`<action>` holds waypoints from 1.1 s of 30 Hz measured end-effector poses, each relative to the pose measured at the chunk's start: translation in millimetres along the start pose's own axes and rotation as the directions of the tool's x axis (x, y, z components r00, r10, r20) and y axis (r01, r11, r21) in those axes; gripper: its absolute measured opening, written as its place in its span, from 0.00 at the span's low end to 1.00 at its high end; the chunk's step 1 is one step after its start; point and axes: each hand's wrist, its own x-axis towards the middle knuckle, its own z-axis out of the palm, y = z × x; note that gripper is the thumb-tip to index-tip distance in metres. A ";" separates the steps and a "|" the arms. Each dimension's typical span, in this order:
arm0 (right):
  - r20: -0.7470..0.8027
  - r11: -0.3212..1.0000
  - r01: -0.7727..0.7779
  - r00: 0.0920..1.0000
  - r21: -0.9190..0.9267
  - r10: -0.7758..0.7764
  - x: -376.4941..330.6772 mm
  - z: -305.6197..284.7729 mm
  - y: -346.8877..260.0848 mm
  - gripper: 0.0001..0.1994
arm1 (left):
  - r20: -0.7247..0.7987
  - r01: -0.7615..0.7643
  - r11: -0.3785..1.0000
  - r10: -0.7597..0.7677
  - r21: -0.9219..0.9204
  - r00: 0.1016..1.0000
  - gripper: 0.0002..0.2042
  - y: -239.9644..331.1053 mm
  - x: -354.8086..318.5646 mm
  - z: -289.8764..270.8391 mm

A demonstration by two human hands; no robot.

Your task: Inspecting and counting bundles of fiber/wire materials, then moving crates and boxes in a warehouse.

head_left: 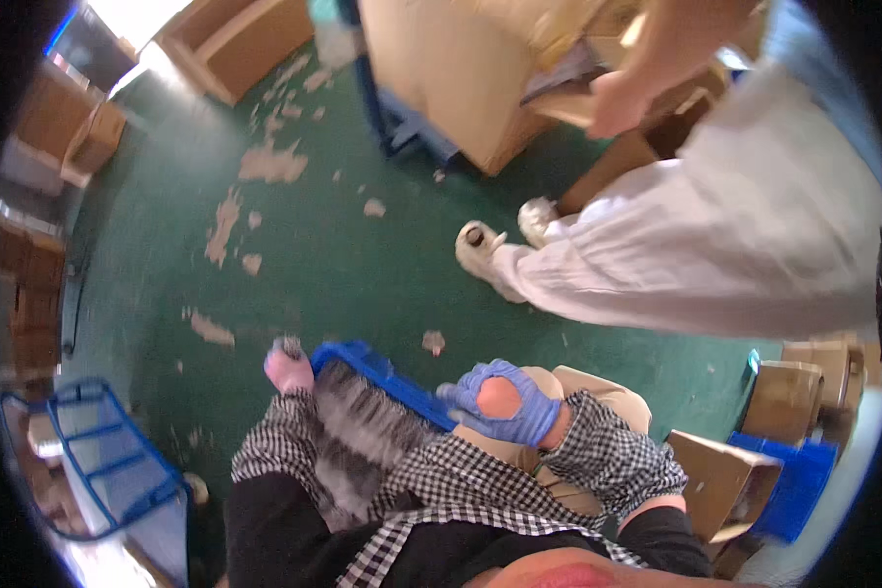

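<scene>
Before my checked apron (475, 482) is a blue crate (390, 376) of grey, furry-looking pieces (363, 421), my left hand (289, 367) at its left corner and my right hand (505, 403) by its right end, though I cannot tell whether either grips it.

The left hand (289, 367), below a black-and-white checked sleeve (276, 451), is at the corner of a blue plastic bin (409, 394) with blurred grey contents (348, 416); the blue-gloved right hand (508, 402) is just beside its rim, and a white-trousered co-worker (706, 216) stands on worn green floor (363, 269)
</scene>
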 end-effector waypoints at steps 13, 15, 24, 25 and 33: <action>0.228 0.954 -0.264 0.947 0.144 0.228 -7.0 16.3 65.2 0.15 | -0.064 -0.079 0.997 0.078 -0.022 0.995 0.19 -5.3 13.5 -2.9; 0.326 0.908 -0.383 0.892 0.172 0.314 -16.2 18.6 55.2 0.14 | -0.060 -0.035 0.999 0.035 0.006 0.998 0.17 17.2 13.6 -2.5; 0.538 0.831 -0.510 0.775 0.221 0.332 -80.5 69.5 -3.7 0.14 | 0.055 -0.324 0.946 0.325 -0.032 0.944 0.17 69.7 15.4 -120.0; 0.495 0.864 -0.484 0.790 0.139 0.363 -110.4 81.8 6.7 0.15 | -0.015 -0.363 0.918 0.365 -0.162 0.931 0.16 98.0 22.3 -146.5; 0.581 0.580 -0.736 0.656 0.350 0.482 -133.3 -2.7 -69.2 0.16 | 0.824 0.835 -0.159 0.149 -0.526 0.547 0.11 181.1 -137.8 -394.3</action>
